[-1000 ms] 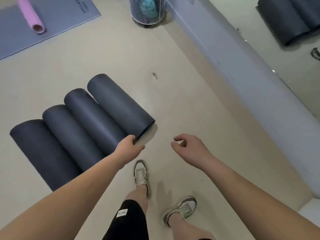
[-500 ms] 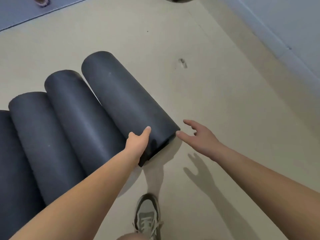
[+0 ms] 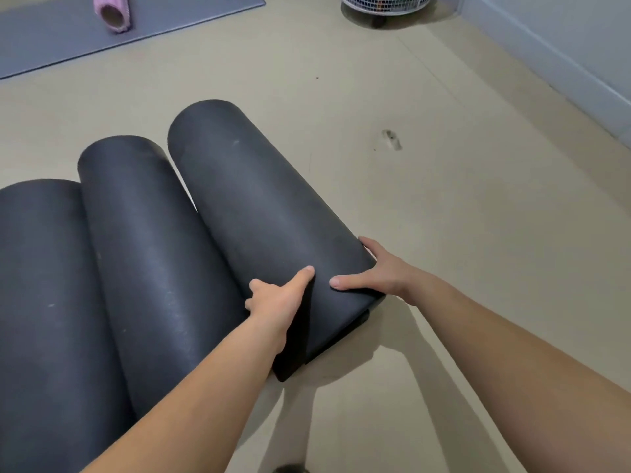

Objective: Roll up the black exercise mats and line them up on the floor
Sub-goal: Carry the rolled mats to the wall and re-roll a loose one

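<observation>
Mat (image 3: pixel 259 206), rightmost roll, held at near end: left hand (image 3: pixel 276 302) fingers (image 3: pixel 254 286) curled on it, right hand (image 3: pixel 382 271) fingers (image 3: pixel 368 243) round side.

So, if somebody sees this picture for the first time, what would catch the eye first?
The row of black rolled mats on the left, with both hands at the near end of the rightmost black mat: the left hand grips its loose edge, the right hand clasps its end. At top left, a pink roll lies on a grey mat.
</observation>
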`<state>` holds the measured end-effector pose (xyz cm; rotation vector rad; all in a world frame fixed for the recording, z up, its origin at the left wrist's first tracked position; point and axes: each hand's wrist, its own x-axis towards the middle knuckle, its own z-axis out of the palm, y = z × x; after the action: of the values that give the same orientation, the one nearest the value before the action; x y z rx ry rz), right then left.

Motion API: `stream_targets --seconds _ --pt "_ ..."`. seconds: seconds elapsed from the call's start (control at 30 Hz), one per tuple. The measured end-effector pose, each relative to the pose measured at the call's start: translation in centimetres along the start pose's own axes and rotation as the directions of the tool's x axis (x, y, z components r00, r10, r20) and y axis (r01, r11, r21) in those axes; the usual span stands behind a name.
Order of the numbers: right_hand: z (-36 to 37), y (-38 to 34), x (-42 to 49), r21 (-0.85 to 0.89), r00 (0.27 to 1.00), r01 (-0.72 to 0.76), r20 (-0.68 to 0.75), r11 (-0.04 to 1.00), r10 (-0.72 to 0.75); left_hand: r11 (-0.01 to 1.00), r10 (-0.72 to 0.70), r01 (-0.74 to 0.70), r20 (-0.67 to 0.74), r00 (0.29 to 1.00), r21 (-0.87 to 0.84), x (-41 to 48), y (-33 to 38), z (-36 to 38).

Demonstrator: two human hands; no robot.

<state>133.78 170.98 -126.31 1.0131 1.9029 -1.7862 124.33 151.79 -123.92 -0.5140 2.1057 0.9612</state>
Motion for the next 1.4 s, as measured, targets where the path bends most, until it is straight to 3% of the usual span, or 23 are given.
stream_targets --seconds 0.13,0.27,0.43,0.7,0.8,0.97,1.13,1.23,1.3,1.4 --pt "-1.5 -0.3 0.3 0.006 0.999 -0.016 -0.050 1.000 0.017 0.988 0.058 -0.049 0.058 0.997 -0.145 -0.4 -0.3 0.4" --pt "-2.5 -0.1 -0.1 0.013 0.998 -0.021 -0.064 1.000 0.022 0.962 0.121 -0.125 -0.031 0.992 -0.241 0.5 -1.1 0.5" --pt "-4.5 2.6 -2.9 0.044 0.995 -0.022 -0.100 0.999 0.027 0.959 0.083 -0.048 0.113 0.990 -0.279 0.1 -1.9 2.0" --pt "-7.9 7.9 -11.2 -0.007 0.978 -0.087 -0.188 0.996 0.084 0.992 0.126 -0.094 0.477 0.870 -0.089 -3.2 -2.9 6.5" --pt "-8.3 9.9 -13.3 -0.012 0.971 -0.138 -0.201 0.990 0.133 0.991 0.133 -0.125 0.514 0.847 -0.050 -4.1 -3.6 8.4" --pt "-9.4 14.2 -15.6 0.179 0.946 -0.115 -0.279 0.977 0.163 0.977 0.175 -0.211 0.471 0.865 0.024 -4.6 -4.6 10.4" --pt "-7.0 19.0 -18.1 0.332 0.959 -0.170 -0.162 0.928 0.234 0.964 0.243 -0.267 0.412 0.878 -0.001 -5.2 -5.5 11.0" --pt "-8.8 20.3 -20.1 0.287 0.951 -0.279 -0.046 0.916 0.305 0.947 0.280 -0.320 0.446 0.850 0.017 -6.8 -5.1 12.1" --pt "-11.2 19.6 -20.3 0.210 0.948 -0.251 -0.145 0.945 0.283 0.923 0.312 -0.379 0.452 0.836 0.064 -8.0 -4.3 13.3" --pt "-12.8 17.4 -19.6 0.133 0.918 -0.080 -0.378 0.988 0.125 0.855 0.361 -0.477 0.424 0.831 0.205 -10.0 -3.8 15.5"
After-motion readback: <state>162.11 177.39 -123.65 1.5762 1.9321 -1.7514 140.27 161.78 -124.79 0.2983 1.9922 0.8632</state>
